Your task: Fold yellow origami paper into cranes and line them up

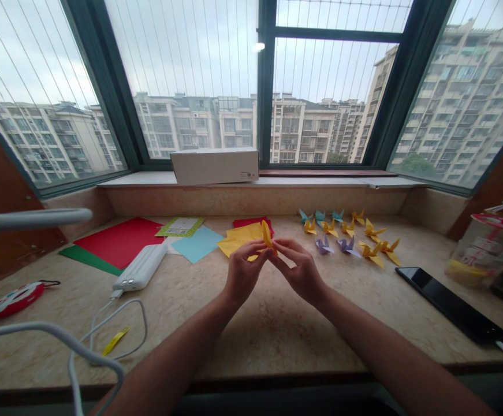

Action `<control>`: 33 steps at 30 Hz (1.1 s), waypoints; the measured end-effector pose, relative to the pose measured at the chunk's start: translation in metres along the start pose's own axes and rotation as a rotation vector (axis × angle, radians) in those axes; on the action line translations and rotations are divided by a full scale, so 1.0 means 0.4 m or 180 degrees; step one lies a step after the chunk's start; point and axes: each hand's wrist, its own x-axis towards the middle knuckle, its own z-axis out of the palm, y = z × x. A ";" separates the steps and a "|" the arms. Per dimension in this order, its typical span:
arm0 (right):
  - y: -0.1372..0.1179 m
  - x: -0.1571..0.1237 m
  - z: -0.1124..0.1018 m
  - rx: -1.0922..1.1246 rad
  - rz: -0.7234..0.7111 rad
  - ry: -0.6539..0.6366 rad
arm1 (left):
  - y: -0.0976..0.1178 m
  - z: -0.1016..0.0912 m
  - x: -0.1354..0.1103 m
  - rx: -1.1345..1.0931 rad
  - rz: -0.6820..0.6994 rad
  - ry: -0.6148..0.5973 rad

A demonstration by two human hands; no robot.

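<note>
Between my two hands, above the marble counter, is a folded piece of yellow origami paper (266, 232) with a pointed tip standing up. My left hand (246, 268) pinches its lower left side, and my right hand (298, 268) grips it from the right; the fingertips nearly meet and hide its lower part. Behind my left hand lie yellow paper sheets (236, 238), with red paper (253, 222) partly under them. To the right of my hands stand several folded paper cranes: yellow ones (372, 231), purple ones (324, 245) and teal ones (320, 217).
Left on the counter (182, 341) are red sheets (119, 240), a green sheet (90, 261), light blue paper (197, 244), a white power bank (141, 268) with a cable, and a red-white object (17, 299). Rightward lie a phone (450, 303) and plastic cup (479, 248). A white box (214, 166) rests on the sill.
</note>
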 end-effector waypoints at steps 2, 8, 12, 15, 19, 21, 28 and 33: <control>-0.002 -0.001 0.002 0.0009 0.0061 -0.0039 | -0.002 0.001 -0.001 0.0000 -0.0075 0.0015; -0.007 0.000 0.000 0.0075 0.0197 -0.0290 | -0.002 -0.001 0.001 -0.0043 -0.0260 -0.0082; 0.001 0.002 0.001 0.0260 0.0253 -0.0375 | -0.004 -0.003 0.002 -0.0012 -0.0226 -0.0084; 0.002 0.004 0.003 0.0409 0.0313 -0.0369 | -0.009 -0.006 0.003 0.0007 -0.0209 -0.0117; -0.001 0.007 0.003 0.0512 0.0357 -0.0375 | -0.019 -0.008 0.007 0.0027 -0.0175 -0.0188; 0.002 0.007 0.003 0.0463 0.0360 -0.0291 | -0.022 -0.006 0.008 0.0051 -0.0190 -0.0224; 0.018 0.005 -0.002 0.0092 0.0474 0.0153 | -0.028 0.002 0.004 0.0156 -0.0256 -0.0275; 0.007 0.007 -0.002 0.0054 0.0470 0.0155 | -0.031 0.002 0.006 0.0146 -0.0241 -0.0210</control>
